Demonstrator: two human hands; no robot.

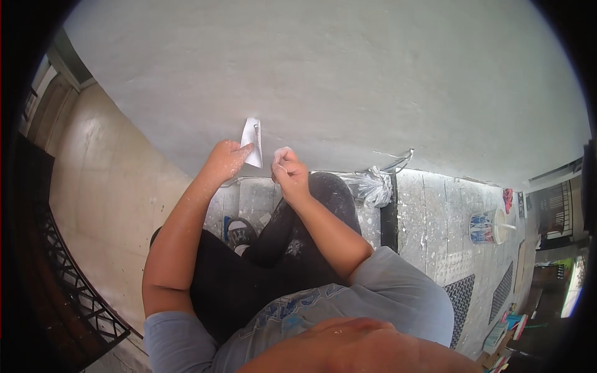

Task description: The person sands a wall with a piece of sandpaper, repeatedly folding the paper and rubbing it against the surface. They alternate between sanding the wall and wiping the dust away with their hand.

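My left hand [230,160] pinches a white, flat piece [252,142] that looks like folded paper, with the thumb across its face. It is held upright in front of the grey wall [323,81]. A short way to the right, my right hand [290,176] is closed, its fingertips together around a small whitish piece [282,154] too small to identify. The two hands are apart. White dust marks the fingers of both hands.
A clear plastic bag [375,188] lies at the wall's foot beside a dark strip. Farther right stand a paint-stained bucket [488,227] and patterned mats [460,304] on the tiled floor. A sandal [240,232] shows below my hands. A beige wall [106,161] is on the left.
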